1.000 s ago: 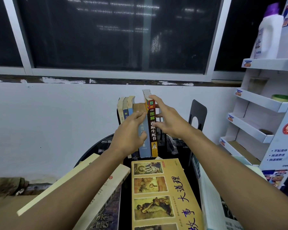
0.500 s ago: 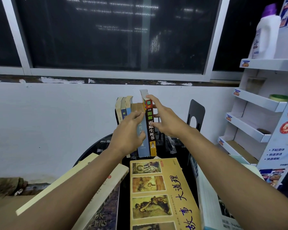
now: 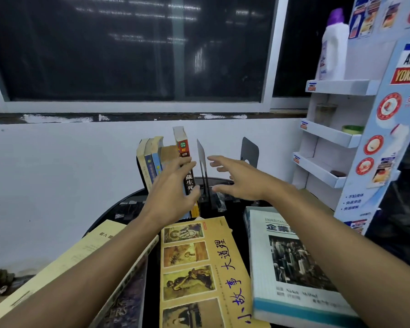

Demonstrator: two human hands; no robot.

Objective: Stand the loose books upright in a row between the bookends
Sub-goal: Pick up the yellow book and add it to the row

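Observation:
Several books stand upright in a row (image 3: pixel 152 159) at the back of the round black table (image 3: pixel 234 223). The rightmost is a tall red-and-black book (image 3: pixel 184 147). My left hand (image 3: pixel 173 192) presses flat against the spines of this row, fingers straight. A thin metal bookend (image 3: pixel 202 162) stands edge-on just right of the red book. My right hand (image 3: pixel 237 181) hovers to the right of that bookend, fingers spread, holding nothing. A second dark bookend (image 3: pixel 250 151) stands further right.
Loose books lie flat in front: a yellow picture book (image 3: pixel 199 268), a white and blue textbook (image 3: pixel 294 268), a cream book (image 3: pixel 64 261) and a dark one (image 3: pixel 126 301) under my left arm. A white display rack (image 3: pixel 336 133) with a bottle (image 3: pixel 334 48) stands at the right.
My right hand has let go of the red-and-black book and pulled away to the right, opening its fingers. The thin bookend beside the book now shows. My left hand stays on the row.

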